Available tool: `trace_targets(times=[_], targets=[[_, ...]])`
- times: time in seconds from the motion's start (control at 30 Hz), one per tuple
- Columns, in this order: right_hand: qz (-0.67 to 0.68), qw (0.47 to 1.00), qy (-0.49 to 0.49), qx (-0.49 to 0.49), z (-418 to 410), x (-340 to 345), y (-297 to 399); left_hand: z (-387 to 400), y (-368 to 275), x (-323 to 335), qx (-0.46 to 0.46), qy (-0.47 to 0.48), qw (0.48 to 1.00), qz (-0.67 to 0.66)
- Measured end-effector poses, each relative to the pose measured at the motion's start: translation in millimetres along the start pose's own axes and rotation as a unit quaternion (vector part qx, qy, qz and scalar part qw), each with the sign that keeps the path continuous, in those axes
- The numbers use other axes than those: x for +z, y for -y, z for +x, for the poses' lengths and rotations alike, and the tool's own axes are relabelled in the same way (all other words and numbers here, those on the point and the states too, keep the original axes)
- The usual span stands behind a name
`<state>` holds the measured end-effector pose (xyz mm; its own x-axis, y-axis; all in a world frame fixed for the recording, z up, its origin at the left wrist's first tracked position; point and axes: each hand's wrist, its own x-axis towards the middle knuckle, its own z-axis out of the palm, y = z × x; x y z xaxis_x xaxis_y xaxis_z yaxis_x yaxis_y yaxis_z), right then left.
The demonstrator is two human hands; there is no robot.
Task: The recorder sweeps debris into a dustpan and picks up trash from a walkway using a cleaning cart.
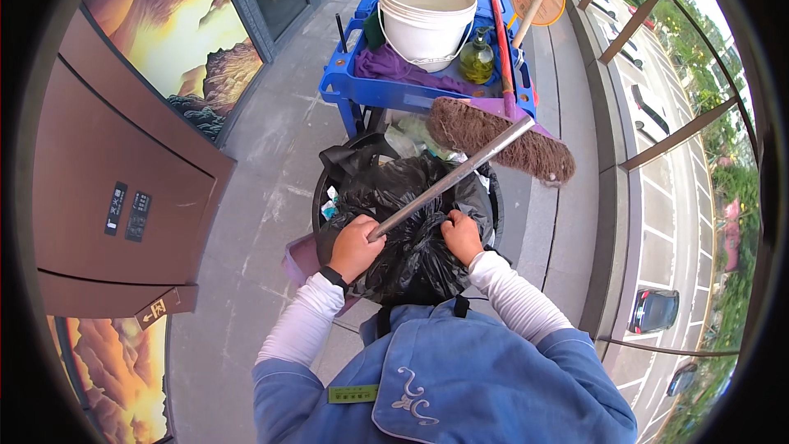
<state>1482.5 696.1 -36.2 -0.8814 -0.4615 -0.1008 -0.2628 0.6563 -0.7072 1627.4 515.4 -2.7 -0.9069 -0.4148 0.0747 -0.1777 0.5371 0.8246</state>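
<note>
My left hand (357, 250) is closed around the near end of a bare metal pole (453, 179); whether its fingers also grip plastic is hidden. The pole slants up and right over a black plastic garbage bag (413, 265). On the right side of the bag's gathered, crumpled part, my right hand (462, 237) pinches the plastic. The bag bulges from a round dark bin (319, 188) with loose litter showing around the rim. Just beyond the pole hangs a broom head (502, 142) with brown bristles and a red handle.
A blue plastic cleaning cart (394, 94) stands ahead, carrying a white bucket (425, 31), purple cloths (400, 71) and a pump bottle (477, 61). A purple dustpan (302, 259) is low at left. Brown wall panels (154, 154) line the left; a ledge (607, 228) borders the right.
</note>
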Motion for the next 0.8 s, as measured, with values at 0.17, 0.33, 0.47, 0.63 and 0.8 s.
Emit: trace_targets(times=[0.17, 0.33, 0.47, 0.63, 0.8], targets=[[0.163, 0.984, 0.064, -0.043, -0.9, 3.2, -5.7, -1.6, 21.1, -16.3, -0.034, 0.084, 0.989, -0.120], [0.340, 0.909, 0.215, -0.110, -17.6, 5.0, -1.1, 13.1, -9.4, 0.1, 0.019, 0.157, 0.983, -0.092], [0.468, 0.865, 0.181, -0.024, -33.0, -9.0, 0.7, 15.0, -6.1, 16.6, 0.086, 0.181, 0.980, -0.021], [0.427, 0.888, 0.130, -0.113, -52.9, -36.3, -9.1, 15.4, 5.5, 16.0, 0.041, 0.177, 0.982, -0.051], [0.738, 0.661, 0.112, 0.079, -62.9, -55.2, -18.2, 7.3, -3.9, -2.9, 0.055, 0.158, 0.986, 0.004]])
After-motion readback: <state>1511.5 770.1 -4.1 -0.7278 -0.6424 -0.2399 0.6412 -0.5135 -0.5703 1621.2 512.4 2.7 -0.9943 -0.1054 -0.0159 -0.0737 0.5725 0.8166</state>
